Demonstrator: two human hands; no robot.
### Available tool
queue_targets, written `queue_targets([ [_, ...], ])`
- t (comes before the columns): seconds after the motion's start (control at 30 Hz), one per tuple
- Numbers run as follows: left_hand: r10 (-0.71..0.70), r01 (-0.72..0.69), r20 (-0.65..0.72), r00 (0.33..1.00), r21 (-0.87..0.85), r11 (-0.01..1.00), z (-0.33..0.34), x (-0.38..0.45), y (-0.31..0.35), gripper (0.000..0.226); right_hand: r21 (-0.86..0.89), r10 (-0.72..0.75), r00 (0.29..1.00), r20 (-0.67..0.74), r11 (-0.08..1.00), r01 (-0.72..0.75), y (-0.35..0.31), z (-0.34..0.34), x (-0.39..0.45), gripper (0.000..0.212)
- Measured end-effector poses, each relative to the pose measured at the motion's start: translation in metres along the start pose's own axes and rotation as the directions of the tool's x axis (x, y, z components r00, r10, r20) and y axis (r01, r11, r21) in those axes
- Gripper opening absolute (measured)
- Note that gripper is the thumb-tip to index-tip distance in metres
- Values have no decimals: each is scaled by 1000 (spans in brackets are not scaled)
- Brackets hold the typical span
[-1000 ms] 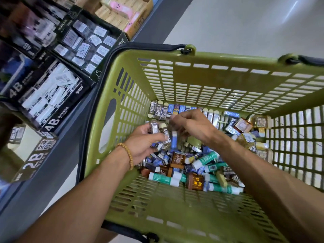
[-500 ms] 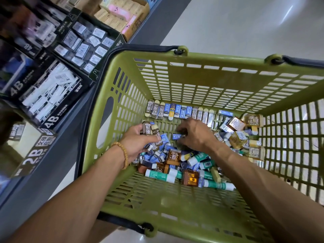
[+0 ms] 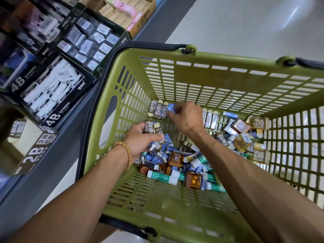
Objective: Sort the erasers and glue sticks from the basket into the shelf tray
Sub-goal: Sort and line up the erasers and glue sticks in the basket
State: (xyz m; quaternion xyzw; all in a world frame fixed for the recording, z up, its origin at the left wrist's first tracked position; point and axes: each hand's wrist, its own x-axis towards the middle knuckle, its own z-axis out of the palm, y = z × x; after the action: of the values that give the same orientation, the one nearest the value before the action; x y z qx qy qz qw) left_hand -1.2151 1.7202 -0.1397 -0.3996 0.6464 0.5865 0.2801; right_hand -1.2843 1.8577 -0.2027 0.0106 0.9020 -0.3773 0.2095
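Note:
A green plastic basket (image 3: pixel 206 72) holds a heap of small erasers, brown boxes and teal glue sticks (image 3: pixel 163 175). My left hand (image 3: pixel 142 139) grips a few dark 2B erasers (image 3: pixel 153 128) above the heap. My right hand (image 3: pixel 185 116) reaches to the far wall and pinches a blue eraser (image 3: pixel 171 108) at the row of upright 2B erasers (image 3: pixel 157 110) lined up there. More erasers of that row (image 3: pixel 210 118) show to the right of my right hand. The shelf trays marked 2B (image 3: pixel 35 155) and 4B (image 3: pixel 50 102) stand at the left.
Gold and brown wrapped boxes (image 3: pixel 245 135) lie at the basket's right side. Black display boxes of white erasers (image 3: pixel 91 42) and a carton with pink items (image 3: pixel 128 11) fill the shelf further back. The basket's black handle (image 3: pixel 150 46) lies folded down. Pale floor shows beyond the basket.
My right hand has moved from the middle of the heap up to the row at the far wall and taken a blue eraser. My left hand still holds its erasers.

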Motion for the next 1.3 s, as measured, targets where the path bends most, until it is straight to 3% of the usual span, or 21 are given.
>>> queue_targets([
  [0.13, 20, -20, -8, 1000, -33, 999, 1, 3, 1, 96, 79, 103, 994, -44, 992, -99, -9, 12, 22, 28],
  [0.27, 39, -36, 40, 998, -79, 996, 2, 1, 3, 79, 193, 161, 987, -7, 969, -157, -4, 24, 29, 21],
  [0.4, 57, -53, 34, 998, -111, 992, 4, 0, 4, 73, 143, 104, 995, -3, 985, -102, -4, 18, 24, 23],
  [0.5, 77, -62, 67, 995, -195, 979, 5, -4, 9, 46, 321, 66, 984, 168, 940, -118, -6, -1, 6, 36],
  [0.57, 75, -58, 65, 995, -223, 973, 4, -6, 12, 56, 445, 52, 934, 352, 869, -216, -7, -15, -8, 36],
  [0.63, 57, -46, 55, 997, -195, 980, 5, -9, 14, 39, 477, 20, 872, 489, 831, -286, -6, -23, -22, 27],
  [0.7, 39, -28, 50, 998, -203, 979, 5, -12, 13, 20, 507, -2, 844, 537, 800, -321, -5, -27, -30, 16],
  [0.8, 15, -6, 39, 999, -224, 974, 5, -19, 9, 19, 568, -32, 813, 581, 731, -378, -2, -31, -36, 10],
  [0.9, 21, -10, 52, 998, -210, 978, 4, -21, 5, 17, 544, -33, 778, 628, 733, -408, -1, -34, -40, 12],
  [0.97, 27, -20, 38, 999, -173, 985, 5, -21, 4, 15, 553, 38, 826, 562, 725, -410, 1, -33, -38, 9],
  [1.1, -21, 24, 16, 1000, -249, 968, 3, -18, 5, 17, 526, 288, 922, 258, 759, -384, 5, -16, -15, 11],
  [1.2, -26, 28, 10, 1000, -328, 944, 2, -15, 6, 15, 345, 277, 949, 149, 885, -312, 1, 5, 0, 19],
  [1.3, -36, 39, 15, 999, -394, 918, 3, -13, 8, 22, 210, 238, 967, 89, 945, -252, -4, 14, 6, 25],
])
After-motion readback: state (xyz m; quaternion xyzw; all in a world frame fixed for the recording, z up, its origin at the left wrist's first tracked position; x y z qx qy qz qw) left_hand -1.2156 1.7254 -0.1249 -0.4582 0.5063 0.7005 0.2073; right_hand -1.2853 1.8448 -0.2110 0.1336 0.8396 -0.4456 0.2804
